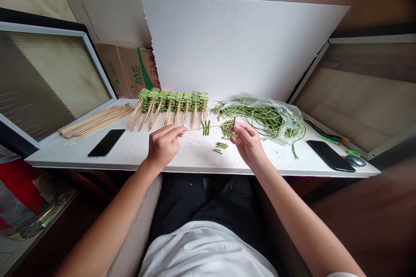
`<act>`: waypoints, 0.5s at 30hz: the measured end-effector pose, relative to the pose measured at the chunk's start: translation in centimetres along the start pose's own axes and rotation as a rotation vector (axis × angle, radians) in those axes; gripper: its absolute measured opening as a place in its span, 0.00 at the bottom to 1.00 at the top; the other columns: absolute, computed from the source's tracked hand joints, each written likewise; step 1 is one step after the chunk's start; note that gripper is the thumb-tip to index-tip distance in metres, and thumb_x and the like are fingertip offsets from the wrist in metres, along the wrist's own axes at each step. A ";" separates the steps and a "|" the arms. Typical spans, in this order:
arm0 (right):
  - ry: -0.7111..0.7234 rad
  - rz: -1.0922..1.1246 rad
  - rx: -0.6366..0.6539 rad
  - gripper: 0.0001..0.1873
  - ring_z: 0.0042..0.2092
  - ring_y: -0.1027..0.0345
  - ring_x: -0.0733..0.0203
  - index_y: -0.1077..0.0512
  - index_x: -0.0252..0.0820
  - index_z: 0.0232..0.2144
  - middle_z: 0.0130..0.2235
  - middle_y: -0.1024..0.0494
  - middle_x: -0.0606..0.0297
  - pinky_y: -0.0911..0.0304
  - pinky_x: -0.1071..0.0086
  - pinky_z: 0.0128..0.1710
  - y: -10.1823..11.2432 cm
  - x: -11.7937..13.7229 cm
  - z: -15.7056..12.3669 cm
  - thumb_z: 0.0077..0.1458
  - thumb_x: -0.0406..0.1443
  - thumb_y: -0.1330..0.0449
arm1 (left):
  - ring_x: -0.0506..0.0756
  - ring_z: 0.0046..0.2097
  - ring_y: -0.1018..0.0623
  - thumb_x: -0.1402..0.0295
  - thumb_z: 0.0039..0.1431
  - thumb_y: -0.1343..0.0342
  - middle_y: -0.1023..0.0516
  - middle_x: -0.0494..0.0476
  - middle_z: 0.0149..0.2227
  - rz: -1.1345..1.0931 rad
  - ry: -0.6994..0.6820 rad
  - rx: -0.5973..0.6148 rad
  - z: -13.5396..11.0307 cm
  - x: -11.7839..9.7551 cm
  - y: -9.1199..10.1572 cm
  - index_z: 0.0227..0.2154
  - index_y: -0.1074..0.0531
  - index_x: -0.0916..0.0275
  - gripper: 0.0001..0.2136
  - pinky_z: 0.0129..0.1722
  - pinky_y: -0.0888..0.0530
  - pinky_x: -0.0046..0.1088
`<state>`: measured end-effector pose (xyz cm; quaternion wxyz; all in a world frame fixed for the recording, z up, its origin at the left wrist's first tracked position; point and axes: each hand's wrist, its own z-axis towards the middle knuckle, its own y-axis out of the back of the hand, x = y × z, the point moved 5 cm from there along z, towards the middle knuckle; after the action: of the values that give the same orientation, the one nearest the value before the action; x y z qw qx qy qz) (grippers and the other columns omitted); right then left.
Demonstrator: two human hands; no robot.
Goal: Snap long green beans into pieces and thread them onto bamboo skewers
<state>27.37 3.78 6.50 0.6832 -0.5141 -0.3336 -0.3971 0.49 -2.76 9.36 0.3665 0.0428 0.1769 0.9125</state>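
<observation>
My left hand (164, 145) pinches one end of a thin bamboo skewer (194, 129), held level above the white table. A few short cut pieces of green long bean (206, 127) sit crosswise on the skewer. My right hand (247, 138) grips another bean piece (234, 120) between thumb and fingers, at the skewer's other end. I cannot tell whether the tip has gone into that piece. Loose cut pieces (222, 145) lie on the table below, and a small heap of them (228, 130) is partly behind my right hand.
Stacked bean skewers (175, 100) line the back left, their sticks toward me. Bare skewers (97, 122) and a phone (106, 143) lie left. Whole long beans (260, 114) spill from a clear plastic bag (286, 114) at right, near another phone (329, 156). A white board (240, 47) stands behind.
</observation>
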 end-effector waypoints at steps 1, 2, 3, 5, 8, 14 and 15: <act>0.003 -0.007 0.002 0.14 0.34 0.34 0.64 0.17 0.46 0.29 0.30 0.26 0.66 0.40 0.72 0.25 0.0 0.0 0.0 0.42 0.43 0.20 | 0.53 0.35 0.17 0.89 0.55 0.54 0.17 0.54 0.32 0.004 -0.005 0.003 0.0 0.0 0.0 0.40 0.18 0.62 0.23 0.36 0.23 0.27; 0.005 -0.014 0.005 0.14 0.33 0.35 0.64 0.18 0.46 0.29 0.30 0.26 0.66 0.41 0.71 0.25 0.0 0.0 0.0 0.43 0.43 0.21 | 0.53 0.36 0.17 0.89 0.55 0.54 0.16 0.54 0.33 0.004 -0.008 0.006 -0.1 0.0 0.0 0.40 0.18 0.62 0.23 0.37 0.22 0.28; 0.009 -0.021 0.007 0.13 0.32 0.37 0.65 0.18 0.45 0.29 0.30 0.26 0.66 0.41 0.71 0.25 0.0 0.0 0.0 0.44 0.43 0.21 | 0.53 0.37 0.17 0.89 0.56 0.54 0.16 0.54 0.34 -0.003 -0.009 0.010 -0.1 -0.1 -0.1 0.41 0.18 0.62 0.23 0.38 0.22 0.28; 0.022 -0.037 0.013 0.13 0.29 0.39 0.66 0.19 0.46 0.28 0.30 0.27 0.66 0.41 0.70 0.26 0.1 -0.1 0.0 0.46 0.44 0.22 | 0.53 0.37 0.17 0.88 0.58 0.53 0.15 0.55 0.35 -0.030 0.000 0.014 -0.2 0.0 -0.1 0.42 0.18 0.62 0.22 0.39 0.21 0.29; 0.066 -0.066 0.016 0.12 0.28 0.41 0.66 0.20 0.46 0.27 0.30 0.27 0.67 0.41 0.68 0.27 0.2 -0.1 0.1 0.47 0.45 0.23 | 0.53 0.37 0.17 0.88 0.58 0.54 0.16 0.54 0.34 -0.055 0.026 0.024 -0.1 0.0 -0.2 0.41 0.18 0.62 0.22 0.39 0.21 0.28; 0.160 -0.120 0.016 0.12 0.26 0.40 0.67 0.19 0.47 0.27 0.26 0.28 0.70 0.39 0.66 0.31 0.3 0.2 0.0 0.47 0.44 0.23 | 0.52 0.33 0.20 0.89 0.54 0.56 0.21 0.52 0.29 -0.015 0.068 0.123 -0.2 0.3 -0.7 0.39 0.20 0.64 0.22 0.35 0.24 0.26; 0.166 -0.124 0.020 0.12 0.26 0.40 0.67 0.19 0.47 0.27 0.26 0.29 0.70 0.39 0.65 0.32 0.3 0.2 0.0 0.46 0.44 0.23 | 0.52 0.33 0.20 0.89 0.54 0.55 0.22 0.51 0.29 -0.016 0.080 0.134 -0.2 0.4 -0.8 0.39 0.21 0.64 0.21 0.35 0.25 0.26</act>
<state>27.69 3.79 6.56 0.6876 -0.4512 -0.3108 -0.4764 0.65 -2.00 8.83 0.3626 0.0291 0.2522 0.8967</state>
